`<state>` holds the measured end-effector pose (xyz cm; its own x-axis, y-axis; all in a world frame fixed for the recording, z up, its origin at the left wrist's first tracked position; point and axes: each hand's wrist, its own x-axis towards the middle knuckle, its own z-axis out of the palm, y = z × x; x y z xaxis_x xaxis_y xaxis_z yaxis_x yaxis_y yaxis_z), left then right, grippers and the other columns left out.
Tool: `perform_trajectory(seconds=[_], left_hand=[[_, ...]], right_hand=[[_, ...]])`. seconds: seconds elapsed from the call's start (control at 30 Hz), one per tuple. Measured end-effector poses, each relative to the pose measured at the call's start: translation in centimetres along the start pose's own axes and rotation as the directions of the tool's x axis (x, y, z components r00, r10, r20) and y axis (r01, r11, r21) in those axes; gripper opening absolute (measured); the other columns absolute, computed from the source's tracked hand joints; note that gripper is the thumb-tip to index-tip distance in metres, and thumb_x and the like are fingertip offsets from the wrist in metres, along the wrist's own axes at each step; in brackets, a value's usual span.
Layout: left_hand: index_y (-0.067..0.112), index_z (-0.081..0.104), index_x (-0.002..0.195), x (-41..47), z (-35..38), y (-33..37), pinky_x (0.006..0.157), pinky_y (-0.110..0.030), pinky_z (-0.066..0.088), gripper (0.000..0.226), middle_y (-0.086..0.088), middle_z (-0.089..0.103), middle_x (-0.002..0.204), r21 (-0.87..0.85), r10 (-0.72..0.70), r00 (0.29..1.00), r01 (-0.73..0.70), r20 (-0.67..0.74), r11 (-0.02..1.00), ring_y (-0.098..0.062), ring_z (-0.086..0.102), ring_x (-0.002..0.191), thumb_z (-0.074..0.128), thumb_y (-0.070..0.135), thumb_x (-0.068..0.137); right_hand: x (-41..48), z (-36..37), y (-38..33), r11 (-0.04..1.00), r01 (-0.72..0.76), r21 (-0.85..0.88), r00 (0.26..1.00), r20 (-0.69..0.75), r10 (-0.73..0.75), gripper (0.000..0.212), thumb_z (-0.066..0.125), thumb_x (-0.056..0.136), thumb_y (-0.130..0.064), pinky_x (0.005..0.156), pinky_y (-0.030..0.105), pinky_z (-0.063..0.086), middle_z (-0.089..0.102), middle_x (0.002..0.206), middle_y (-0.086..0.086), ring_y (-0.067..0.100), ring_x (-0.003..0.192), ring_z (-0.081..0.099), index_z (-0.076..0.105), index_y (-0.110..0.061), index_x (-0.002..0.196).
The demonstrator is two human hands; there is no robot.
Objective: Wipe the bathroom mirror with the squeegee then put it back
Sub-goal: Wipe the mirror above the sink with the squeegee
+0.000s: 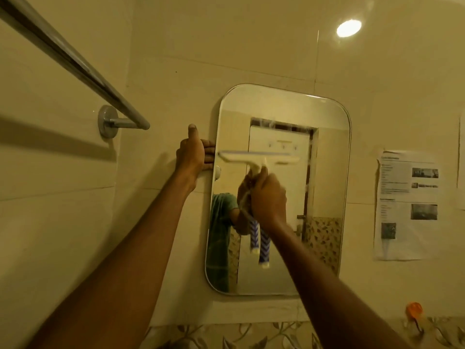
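A rounded rectangular mirror (324, 152) hangs on the cream tiled wall. My right hand (269, 197) is shut on the handle of a white squeegee (256, 157). Its wide blade lies level against the glass in the mirror's upper half, blurred by motion. The handle's blue-and-white patterned end (264, 250) sticks out below my fist. My left hand (192, 153) grips the mirror's left edge, thumb up on the wall and fingers wrapped around the rim. The glass reflects my arm, a green sleeve and a doorway.
A chrome towel bar (75, 61) runs from the upper left to its wall mount (108, 120). A printed paper sheet (407, 205) is stuck on the wall right of the mirror. An orange hook (414, 311) sits at lower right, above a leaf-patterned tile band (226, 335).
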<state>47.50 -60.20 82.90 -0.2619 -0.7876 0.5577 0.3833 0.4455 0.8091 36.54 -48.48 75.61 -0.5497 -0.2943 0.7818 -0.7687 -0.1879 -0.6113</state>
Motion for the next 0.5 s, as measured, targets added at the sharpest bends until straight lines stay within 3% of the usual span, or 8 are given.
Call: perform_trajectory(seconds=[0.13,0.27,0.4,0.5], left_hand=[[0.01,0.067,0.094,-0.2,0.2,0.4,0.077,-0.04,0.059,0.064,-0.011,0.073,0.093,0.057,0.026,1.0,-0.026,0.005,0.998,-0.027,0.071,0.083,0.019,0.052,0.102],[0.011,0.067,0.093,-0.6,0.1,0.6,0.079,-0.042,0.059,0.064,-0.009,0.072,0.092,0.104,0.047,0.999,-0.046,-0.01,0.994,-0.027,0.07,0.086,0.02,0.053,0.101],[0.014,0.066,0.095,-0.8,0.1,0.8,0.082,-0.045,0.059,0.063,-0.01,0.072,0.098,0.138,0.052,0.999,-0.052,-0.002,0.989,-0.026,0.07,0.089,0.019,0.055,0.1],[0.009,0.066,0.099,-0.7,0.2,1.1,0.08,-0.042,0.059,0.065,-0.011,0.072,0.096,0.142,0.06,0.998,-0.06,0.004,0.988,-0.026,0.07,0.086,0.019,0.054,0.101]], right_hand=[[-5.3,0.2,2.7,0.999,-0.036,0.027,0.997,0.064,0.034,0.032,0.033,0.104,-0.034,0.044,0.007,0.042,0.056,0.07,-0.007,-0.008,0.056,0.058,0.053,-0.016,0.087],[-1.4,-0.2,0.4,0.999,0.04,-0.012,0.999,0.006,-0.04,0.042,0.028,0.105,-0.038,0.049,0.015,0.049,0.062,0.071,-0.003,0.009,0.061,0.063,0.057,-0.017,0.085],[3.2,-0.2,-2.0,0.994,0.088,-0.059,0.994,-0.06,-0.092,0.05,0.024,0.106,-0.041,0.05,0.019,0.045,0.063,0.069,-0.001,0.007,0.057,0.061,0.06,-0.012,0.087],[1.5,-0.2,-1.0,0.997,0.047,-0.064,0.998,-0.027,-0.049,0.047,0.023,0.106,-0.041,0.049,0.018,0.045,0.061,0.068,-0.003,0.007,0.057,0.061,0.058,-0.017,0.084]])
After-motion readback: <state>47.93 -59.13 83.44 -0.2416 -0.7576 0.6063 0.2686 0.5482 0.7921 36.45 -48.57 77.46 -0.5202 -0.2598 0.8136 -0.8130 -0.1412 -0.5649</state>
